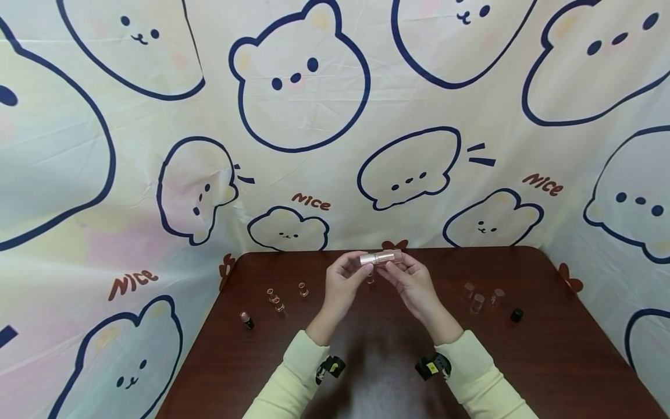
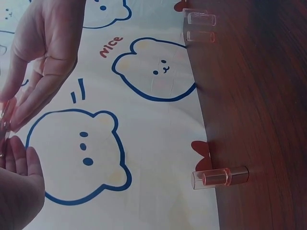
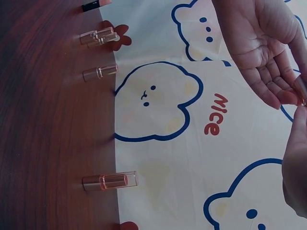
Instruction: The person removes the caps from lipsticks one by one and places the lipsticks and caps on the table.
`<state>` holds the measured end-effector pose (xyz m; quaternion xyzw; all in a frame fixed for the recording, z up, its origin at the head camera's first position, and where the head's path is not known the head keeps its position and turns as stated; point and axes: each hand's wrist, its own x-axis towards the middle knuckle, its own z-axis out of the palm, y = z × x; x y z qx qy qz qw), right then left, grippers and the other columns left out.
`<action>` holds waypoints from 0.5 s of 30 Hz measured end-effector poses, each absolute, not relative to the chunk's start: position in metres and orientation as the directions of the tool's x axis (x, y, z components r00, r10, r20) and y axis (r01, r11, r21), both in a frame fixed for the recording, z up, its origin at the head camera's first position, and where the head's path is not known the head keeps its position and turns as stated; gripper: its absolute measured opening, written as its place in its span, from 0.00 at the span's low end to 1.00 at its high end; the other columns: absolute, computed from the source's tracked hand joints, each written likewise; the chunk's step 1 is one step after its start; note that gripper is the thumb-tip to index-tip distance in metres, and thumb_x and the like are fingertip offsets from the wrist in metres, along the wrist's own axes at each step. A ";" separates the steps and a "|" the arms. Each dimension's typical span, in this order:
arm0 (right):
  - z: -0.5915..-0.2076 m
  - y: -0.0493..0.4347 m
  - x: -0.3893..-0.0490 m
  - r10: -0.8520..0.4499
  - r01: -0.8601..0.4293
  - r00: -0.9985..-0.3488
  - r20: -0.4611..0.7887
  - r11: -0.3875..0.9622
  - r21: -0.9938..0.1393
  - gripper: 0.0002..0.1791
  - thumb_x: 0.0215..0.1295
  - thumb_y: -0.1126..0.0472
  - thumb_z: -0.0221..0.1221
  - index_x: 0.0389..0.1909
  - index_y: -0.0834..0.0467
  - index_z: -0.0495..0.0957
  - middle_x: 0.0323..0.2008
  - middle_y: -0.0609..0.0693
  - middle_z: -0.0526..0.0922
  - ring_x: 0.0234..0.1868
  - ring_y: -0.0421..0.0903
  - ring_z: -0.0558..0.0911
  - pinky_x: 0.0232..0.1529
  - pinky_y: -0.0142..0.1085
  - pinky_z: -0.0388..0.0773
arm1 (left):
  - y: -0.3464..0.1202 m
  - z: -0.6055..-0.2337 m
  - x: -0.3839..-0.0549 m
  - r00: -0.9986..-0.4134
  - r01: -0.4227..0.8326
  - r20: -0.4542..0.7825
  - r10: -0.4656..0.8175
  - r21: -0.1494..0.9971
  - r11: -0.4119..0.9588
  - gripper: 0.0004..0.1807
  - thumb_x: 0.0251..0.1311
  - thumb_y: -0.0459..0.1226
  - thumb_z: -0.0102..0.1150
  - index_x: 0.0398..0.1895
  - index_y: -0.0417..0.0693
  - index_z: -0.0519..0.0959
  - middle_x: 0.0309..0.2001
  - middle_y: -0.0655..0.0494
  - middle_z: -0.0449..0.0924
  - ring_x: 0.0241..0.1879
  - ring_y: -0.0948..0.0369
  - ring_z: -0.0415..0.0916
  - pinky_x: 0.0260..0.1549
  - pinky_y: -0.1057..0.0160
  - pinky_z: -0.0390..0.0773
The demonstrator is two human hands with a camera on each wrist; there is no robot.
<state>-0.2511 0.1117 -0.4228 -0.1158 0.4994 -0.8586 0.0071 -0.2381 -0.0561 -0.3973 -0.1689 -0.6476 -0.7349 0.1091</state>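
Held level between both hands is a rose-gold lipstick (image 1: 378, 258), raised above the far part of the table. My left hand (image 1: 344, 283) pinches its left end between thumb and fingers. At the other end, the thumb and fingers of my right hand (image 1: 415, 288) grip the clear, see-through part. In the right wrist view, only a sliver of this lipstick (image 3: 301, 87) shows at the edge. Beneath the hands stands another lipstick (image 1: 370, 280), mostly hidden in the head view; the left wrist view shows this lipstick (image 2: 225, 176) upright with a clear cap on.
On the left of the brown table (image 1: 387, 372) stand several uncapped lipsticks (image 1: 303, 289), including a black-based lipstick (image 1: 247, 320). Several clear caps (image 1: 477, 303) and a black cap (image 1: 517, 315) are on the right. A cartoon-printed cloth (image 1: 335, 174) hangs behind the table.
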 end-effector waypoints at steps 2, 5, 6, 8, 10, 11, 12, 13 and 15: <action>-0.423 0.111 -0.251 -0.129 -0.103 -0.973 0.191 -0.495 -0.862 0.13 0.68 0.71 0.56 0.50 0.57 0.78 0.48 0.50 0.82 0.50 0.45 0.82 0.51 0.38 0.75 | -0.057 -0.397 -0.237 -0.919 0.381 0.389 0.055 0.917 -0.119 0.14 0.59 0.27 0.63 0.47 0.28 0.78 0.39 0.49 0.81 0.34 0.61 0.74 0.34 0.69 0.77; -0.424 0.111 -0.250 -0.133 -0.108 -0.972 0.194 -0.484 -0.868 0.15 0.68 0.70 0.57 0.55 0.63 0.75 0.48 0.50 0.82 0.50 0.45 0.82 0.51 0.38 0.75 | -0.057 -0.397 -0.236 -0.919 0.384 0.391 0.050 0.917 -0.109 0.14 0.59 0.27 0.64 0.46 0.28 0.78 0.38 0.48 0.81 0.33 0.62 0.73 0.32 0.70 0.76; -0.424 0.111 -0.250 -0.133 -0.109 -0.972 0.195 -0.480 -0.870 0.17 0.68 0.70 0.57 0.56 0.64 0.74 0.48 0.50 0.82 0.50 0.45 0.82 0.51 0.38 0.76 | -0.057 -0.397 -0.236 -0.919 0.383 0.390 0.050 0.917 -0.111 0.13 0.59 0.27 0.64 0.46 0.27 0.78 0.38 0.48 0.81 0.33 0.62 0.73 0.32 0.70 0.76; -0.424 0.111 -0.250 -0.133 -0.111 -0.972 0.195 -0.476 -0.872 0.17 0.68 0.70 0.57 0.57 0.66 0.73 0.48 0.50 0.82 0.50 0.45 0.82 0.51 0.39 0.76 | -0.057 -0.397 -0.236 -0.920 0.380 0.388 0.050 0.918 -0.116 0.13 0.59 0.27 0.64 0.46 0.28 0.79 0.37 0.47 0.81 0.32 0.62 0.73 0.31 0.70 0.76; -0.425 0.111 -0.250 -0.135 -0.118 -0.970 0.203 -0.470 -0.875 0.18 0.68 0.70 0.57 0.58 0.67 0.72 0.48 0.50 0.82 0.50 0.45 0.82 0.52 0.39 0.75 | -0.058 -0.397 -0.236 -0.920 0.381 0.389 0.053 0.917 -0.117 0.13 0.59 0.27 0.63 0.46 0.27 0.78 0.37 0.47 0.80 0.32 0.62 0.73 0.31 0.70 0.76; -0.426 0.111 -0.250 -0.134 -0.123 -0.969 0.208 -0.470 -0.874 0.17 0.68 0.69 0.57 0.57 0.65 0.73 0.48 0.50 0.82 0.50 0.45 0.82 0.52 0.39 0.75 | -0.058 -0.396 -0.236 -0.920 0.380 0.388 0.056 0.918 -0.116 0.13 0.59 0.27 0.63 0.46 0.28 0.79 0.37 0.47 0.81 0.32 0.62 0.74 0.31 0.70 0.76; -0.427 0.111 -0.251 -0.135 -0.129 -0.967 0.216 -0.469 -0.874 0.16 0.68 0.69 0.57 0.55 0.64 0.74 0.48 0.50 0.82 0.50 0.45 0.82 0.52 0.39 0.75 | -0.058 -0.396 -0.236 -0.920 0.380 0.389 0.058 0.917 -0.119 0.13 0.59 0.26 0.63 0.46 0.28 0.79 0.37 0.47 0.81 0.32 0.62 0.74 0.31 0.70 0.76; -0.427 0.110 -0.251 -0.136 -0.136 -0.965 0.224 -0.468 -0.873 0.15 0.67 0.68 0.58 0.54 0.63 0.75 0.48 0.50 0.82 0.50 0.45 0.82 0.52 0.39 0.75 | -0.058 -0.396 -0.235 -0.919 0.381 0.390 0.061 0.917 -0.120 0.13 0.59 0.26 0.63 0.46 0.28 0.79 0.37 0.47 0.81 0.32 0.63 0.74 0.31 0.70 0.76; -0.428 0.110 -0.251 -0.141 -0.154 -0.959 0.244 -0.463 -0.873 0.16 0.67 0.67 0.59 0.54 0.62 0.76 0.48 0.50 0.82 0.50 0.44 0.82 0.52 0.38 0.75 | -0.059 -0.395 -0.235 -0.916 0.385 0.394 0.067 0.915 -0.121 0.13 0.59 0.26 0.63 0.46 0.27 0.78 0.37 0.47 0.81 0.32 0.63 0.74 0.31 0.70 0.77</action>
